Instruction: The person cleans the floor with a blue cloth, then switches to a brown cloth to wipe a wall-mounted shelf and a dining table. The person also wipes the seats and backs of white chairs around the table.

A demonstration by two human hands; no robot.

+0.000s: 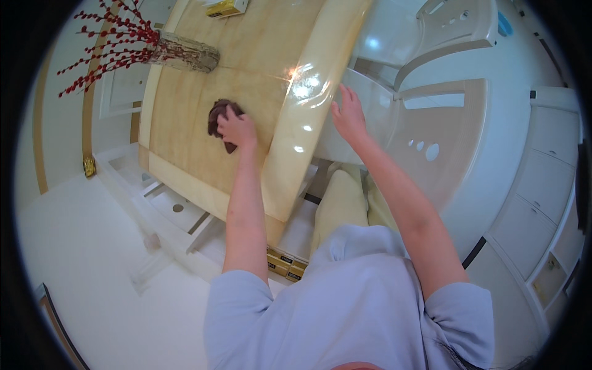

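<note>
A dark brown cloth (218,115) lies bunched on the glossy, cream-coloured table (185,138). My left hand (237,128) rests over it, fingers curled into its folds. My right hand (349,113) is held beside the table's long edge, near a chair seat, with nothing in it and the fingers apart; whether it touches the edge I cannot tell. Beyond the cloth, a bark-textured vase (187,51) with red berry branches (118,44) stands on the table.
A tissue box (227,8) sits at the table's far end. White chairs (444,134) stand close on the right. Yellow packs (280,262) are stacked low by the table's near corner. White cabinets (532,185) line the far right.
</note>
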